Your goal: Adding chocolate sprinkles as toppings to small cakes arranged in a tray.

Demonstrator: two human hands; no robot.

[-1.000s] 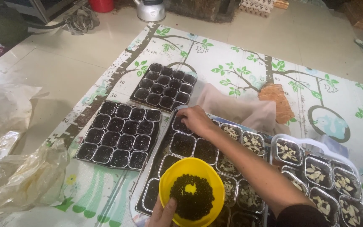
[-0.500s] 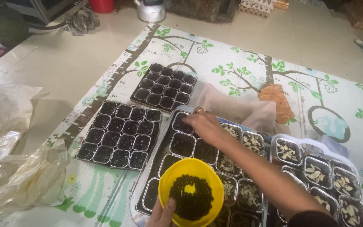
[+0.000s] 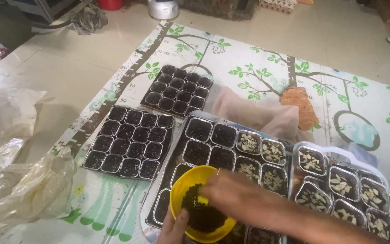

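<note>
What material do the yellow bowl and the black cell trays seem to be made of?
The yellow bowl looks like plastic: even bright colour, smooth thin rim with a slight sheen. The black cell trays seem to be thin moulded plastic, since their cell edges are glossy and catch the light. The left hand grips the bowl's rim; the right hand reaches into its dark granular filling, probably soil.

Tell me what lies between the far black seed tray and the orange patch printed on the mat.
In the head view, a crumpled pinkish-beige cloth lies on the mat between the far black seed tray and the orange patch, its right edge reaching the patch.
</note>
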